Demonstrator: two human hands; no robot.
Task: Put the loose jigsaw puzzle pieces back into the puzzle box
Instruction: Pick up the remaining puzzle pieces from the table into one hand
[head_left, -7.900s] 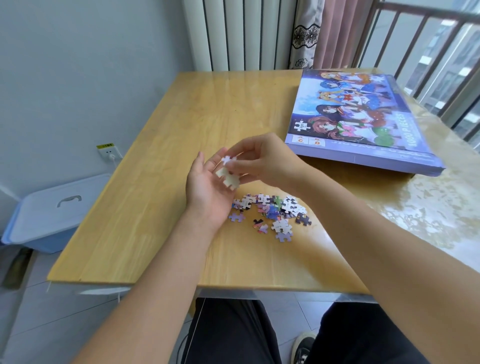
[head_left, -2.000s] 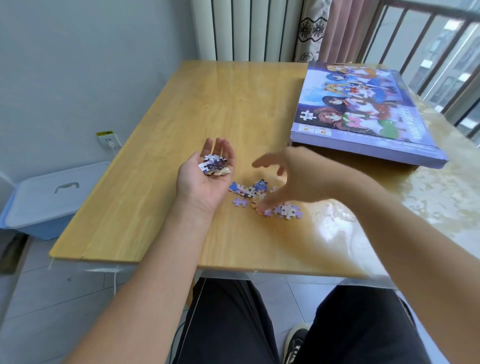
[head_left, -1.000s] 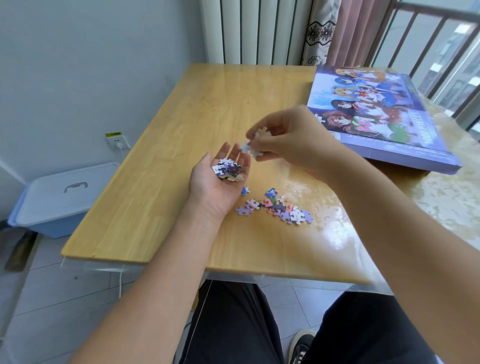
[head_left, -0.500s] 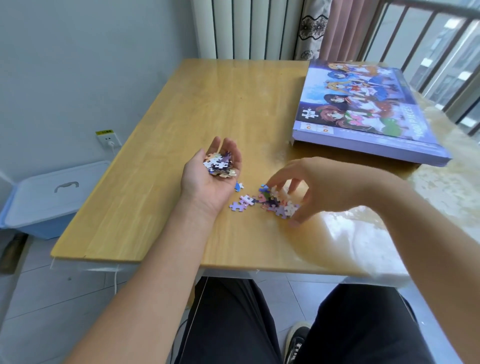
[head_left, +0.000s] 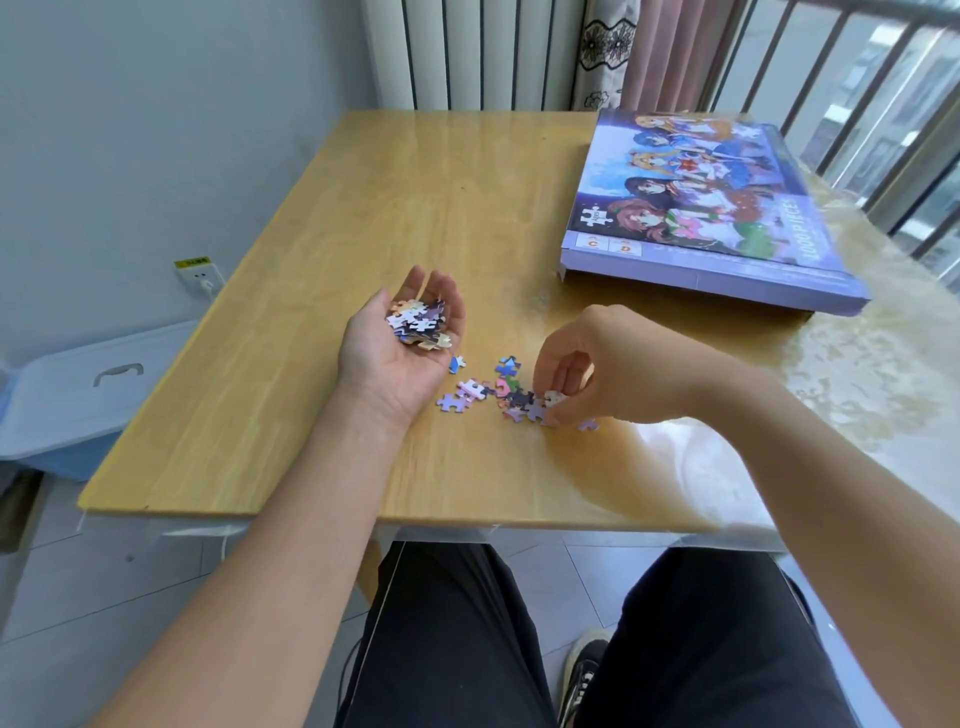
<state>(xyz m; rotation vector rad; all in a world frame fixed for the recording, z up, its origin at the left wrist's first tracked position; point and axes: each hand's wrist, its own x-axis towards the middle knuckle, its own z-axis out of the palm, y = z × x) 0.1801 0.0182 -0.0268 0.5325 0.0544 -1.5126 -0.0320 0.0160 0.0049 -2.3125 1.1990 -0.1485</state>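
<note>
— Two hands at work: what do we see in our left hand (head_left: 400, 358)?
— It lies palm up on the tabletop (head_left: 363, 218), fingers (head_left: 441, 296) loosely cupped round a heap of pieces (head_left: 420, 325).
— And our right hand (head_left: 597, 366)?
— Its fingers are curled down, pinching a pale piece (head_left: 554, 399) among the loose pieces (head_left: 498, 395) scattered just beside the left palm.
— The puzzle box (head_left: 701, 208)?
— Closed (lid picture up), well apart at the far right.
</note>
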